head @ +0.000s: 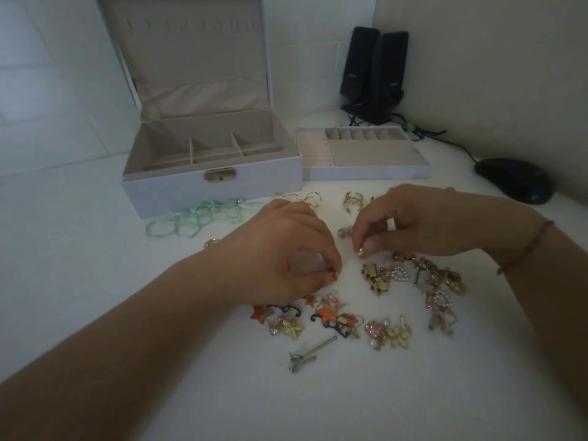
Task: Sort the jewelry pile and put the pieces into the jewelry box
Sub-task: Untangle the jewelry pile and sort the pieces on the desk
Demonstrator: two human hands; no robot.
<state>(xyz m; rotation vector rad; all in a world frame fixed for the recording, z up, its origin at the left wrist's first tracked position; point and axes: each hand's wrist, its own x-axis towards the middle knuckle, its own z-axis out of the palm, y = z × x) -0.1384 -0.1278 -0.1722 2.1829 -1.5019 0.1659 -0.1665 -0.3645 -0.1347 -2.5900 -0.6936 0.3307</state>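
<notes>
Pinching a small gold piece (333, 275) in your left hand (283, 249) and another (361, 252) in your right hand (410, 221), you work above the jewelry pile (366, 300) on the white surface (95, 265), the open jewelry box (210, 173) behind

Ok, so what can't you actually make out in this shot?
Head view only:
- Small gold piece pinched by the left hand: mostly covered by fingertips.
- Piece in the right hand: too small to identify.
- Jewelry box front compartments: hidden by its front wall.
- Jewelry pile: blurred, tangled.
</notes>
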